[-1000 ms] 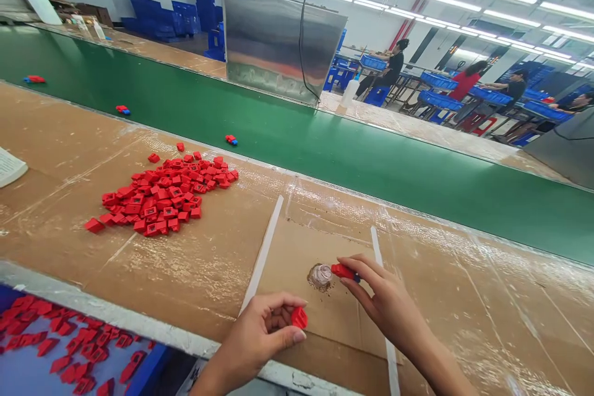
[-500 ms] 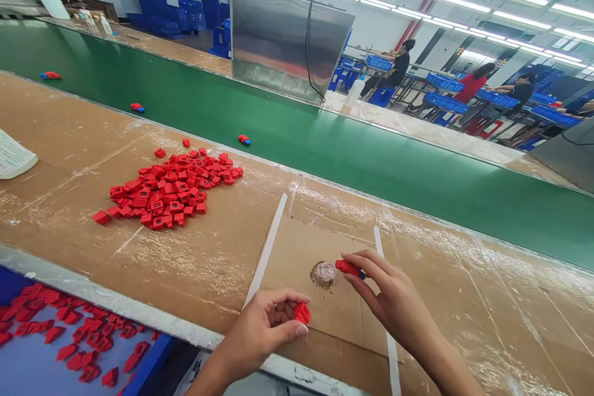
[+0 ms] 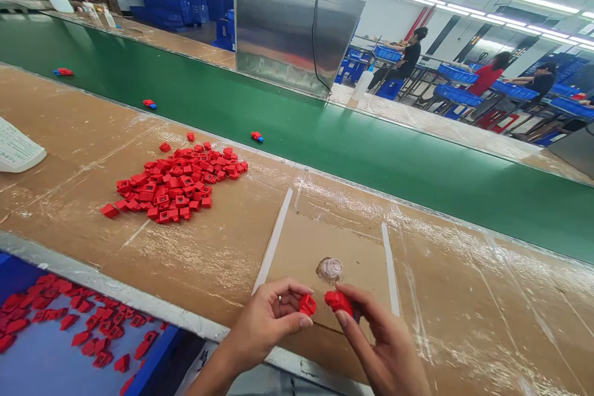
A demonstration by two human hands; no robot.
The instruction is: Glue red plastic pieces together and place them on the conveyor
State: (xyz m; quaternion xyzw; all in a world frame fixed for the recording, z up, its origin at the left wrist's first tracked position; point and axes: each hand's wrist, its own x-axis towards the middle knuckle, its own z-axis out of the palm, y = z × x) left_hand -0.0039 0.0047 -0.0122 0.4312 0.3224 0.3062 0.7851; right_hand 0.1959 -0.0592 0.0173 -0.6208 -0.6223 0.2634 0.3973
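Note:
Between the thumb and fingers of my left hand (image 3: 266, 325) is a small hollow red plastic part (image 3: 307, 305). My right hand (image 3: 383, 337) pinches another red plastic piece (image 3: 338, 301); its lower end is covered by my fingers. The two pieces face each other with a narrow gap between them, low over the table's front. Just beyond them a small clear round dish (image 3: 331, 268) sits on a cardboard sheet (image 3: 306, 241), with wet specks around it. Left of my hands lies a heap of similar red parts (image 3: 179, 182).
A green conveyor belt (image 3: 297, 117) runs behind the worktable, carrying several red and blue pieces (image 3: 257, 136). A blue bin (image 3: 153, 359) with loose red parts stands at the lower left. White tape strips (image 3: 275, 238) flank the cardboard. People (image 3: 411, 55) sit at far benches.
My right hand has drawn its red piece back from the dish toward me, close to the part in my left hand. The view has shifted slightly.

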